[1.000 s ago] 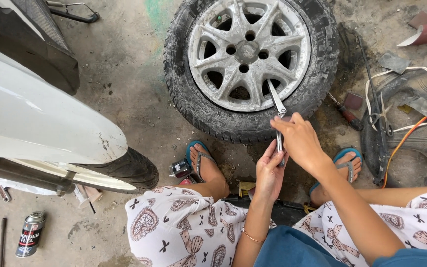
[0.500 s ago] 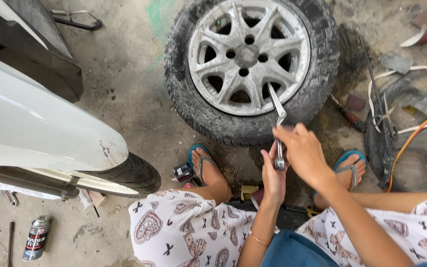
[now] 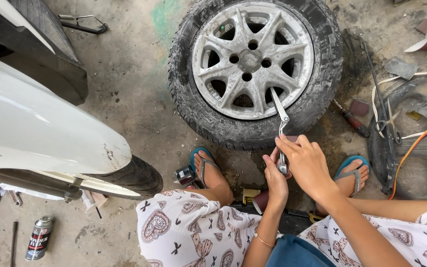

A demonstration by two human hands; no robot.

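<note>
A car wheel with a silver alloy rim (image 3: 253,62) and black tyre (image 3: 188,104) lies flat on the concrete floor in front of me. A metal lever tool (image 3: 278,110) slants from the rim's edge down toward me. My left hand (image 3: 275,178) grips its lower end from below. My right hand (image 3: 308,165) is wrapped over the same handle just above. Both hands sit over the tyre's near edge, between my feet in blue flip-flops (image 3: 201,165).
A white vehicle fender (image 3: 40,128) with a small tyre (image 3: 134,175) stands at left. A spray can (image 3: 39,237) lies at bottom left. A screwdriver (image 3: 353,120), cables (image 3: 411,148), black rubber pieces (image 3: 396,128) and scraps lie at right.
Both hands and the lever tool's handle have shifted slightly lower and to the right, staying closed on the tool. The wheel has not moved.
</note>
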